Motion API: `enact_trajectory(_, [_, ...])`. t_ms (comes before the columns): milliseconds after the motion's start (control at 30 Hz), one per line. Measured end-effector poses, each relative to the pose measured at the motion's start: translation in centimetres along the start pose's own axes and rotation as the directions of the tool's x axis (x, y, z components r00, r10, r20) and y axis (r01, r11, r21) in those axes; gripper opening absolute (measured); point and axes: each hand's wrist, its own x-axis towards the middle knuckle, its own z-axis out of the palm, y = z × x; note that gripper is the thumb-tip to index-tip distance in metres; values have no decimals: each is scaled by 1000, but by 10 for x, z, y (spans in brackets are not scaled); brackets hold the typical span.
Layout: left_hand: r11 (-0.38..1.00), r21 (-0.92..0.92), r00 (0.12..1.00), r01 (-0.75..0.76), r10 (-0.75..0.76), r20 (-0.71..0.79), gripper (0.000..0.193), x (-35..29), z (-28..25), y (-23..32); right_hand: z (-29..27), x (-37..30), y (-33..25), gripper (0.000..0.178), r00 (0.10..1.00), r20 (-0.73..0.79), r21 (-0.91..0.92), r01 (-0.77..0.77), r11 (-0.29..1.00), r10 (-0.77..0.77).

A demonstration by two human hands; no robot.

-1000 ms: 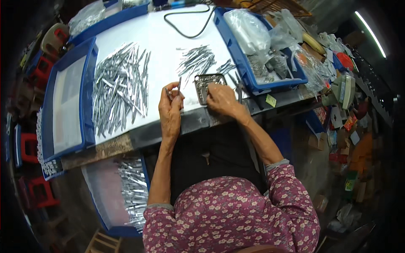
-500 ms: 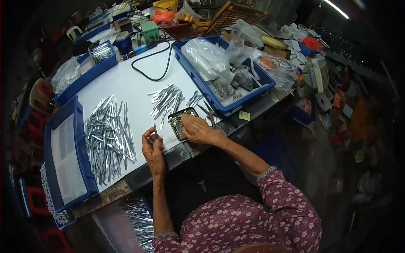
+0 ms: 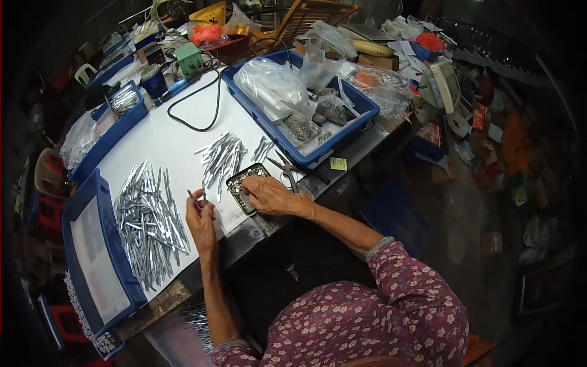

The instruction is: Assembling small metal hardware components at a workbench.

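My left hand is closed, pinching a thin metal strip upright between the fingertips, just above the table's front edge. To its right, my right hand reaches over a small dark tray of tiny shiny metal parts. Its fingers are bent together down into the tray, and whatever they grip is hidden. Behind the hands lies a small pile of flat metal strips. A larger pile of similar strips spreads over the white table top left of my left hand.
Pliers lie right of the small tray. A blue tray of plastic bags stands at the back right, with a yellow note near it. Another blue tray is at the far left. A black cable loops across the table.
The whole view has shifted, so the table things sit further left in the picture. My right hand stays at the small tray, and my left still pinches the strip.
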Motion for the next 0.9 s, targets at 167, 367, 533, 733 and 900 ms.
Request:
enact_trajectory(167, [947,317,999,-46,42,19,26,31,-12,0,9,0,7,10,996,83,38,-45,998,41])
enact_trajectory(367, [800,555,970,-228,233,63,32,83,-10,-20,-11,2,-4,9,999,53,57,-10,998,7])
enact_trajectory(533, [669,729,977,-146,213,1,36,113,11,-24,-9,0,-3,6,998,-19,126,-63,990,66])
enact_trajectory(733, [486,826,929,-286,352,115,32,143,43,-33,-16,-3,-3,11,997,48,127,-74,989,68])
enact_trajectory(900, [357,874,912,-331,360,198,25,169,61,-43,-19,-5,2,12,994,57,160,-102,982,94])
